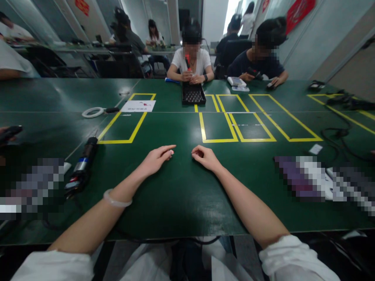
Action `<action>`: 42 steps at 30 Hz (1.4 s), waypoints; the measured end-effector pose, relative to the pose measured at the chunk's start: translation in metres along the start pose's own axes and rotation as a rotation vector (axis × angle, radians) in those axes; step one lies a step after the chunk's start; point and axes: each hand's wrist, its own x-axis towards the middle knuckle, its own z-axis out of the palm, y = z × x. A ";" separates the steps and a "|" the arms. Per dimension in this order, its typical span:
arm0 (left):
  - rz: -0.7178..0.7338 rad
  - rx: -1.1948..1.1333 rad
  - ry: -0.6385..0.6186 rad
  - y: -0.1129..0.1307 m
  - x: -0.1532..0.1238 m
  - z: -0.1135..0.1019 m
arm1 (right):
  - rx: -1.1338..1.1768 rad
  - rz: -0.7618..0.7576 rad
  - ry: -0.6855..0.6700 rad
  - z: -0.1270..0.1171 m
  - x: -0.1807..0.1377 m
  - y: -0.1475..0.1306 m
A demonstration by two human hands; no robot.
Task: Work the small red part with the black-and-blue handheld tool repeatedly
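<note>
My left hand [156,159] is over the green tabletop [181,195], left of centre. Its index finger points forward and to the right, with the thumb below; a small pale spot shows at the thumb tip, perhaps a nail. A pale bangle [117,198] circles that wrist. Facing it across a narrow gap, my right hand [206,157] has its fingers curled in towards the thumb, and their inner side is hidden. Both hands are just short of the yellow tape outlines [219,140]. Closest to my left arm lies an electric screwdriver [83,162] with a blue band.
A white printed sheet [138,105] and a white cable loop [93,112] lie forward left. Across the table a person holds a red-and-black tool above a black tray [193,95]. Another person handles dark devices beside a white device [236,81]. Black cables [340,132] run at right.
</note>
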 end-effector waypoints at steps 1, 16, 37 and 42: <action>0.031 -0.065 -0.046 0.005 0.012 0.011 | 0.032 -0.007 -0.015 0.000 0.000 0.001; -0.003 -0.443 -0.090 -0.004 0.052 0.064 | 0.069 -0.017 0.011 0.000 0.002 0.005; 0.066 -0.472 -0.080 -0.002 0.044 0.063 | 0.078 -0.015 0.016 0.001 0.002 0.005; 0.020 -0.502 -0.069 -0.004 0.045 0.063 | 0.068 -0.052 0.001 0.001 0.002 0.006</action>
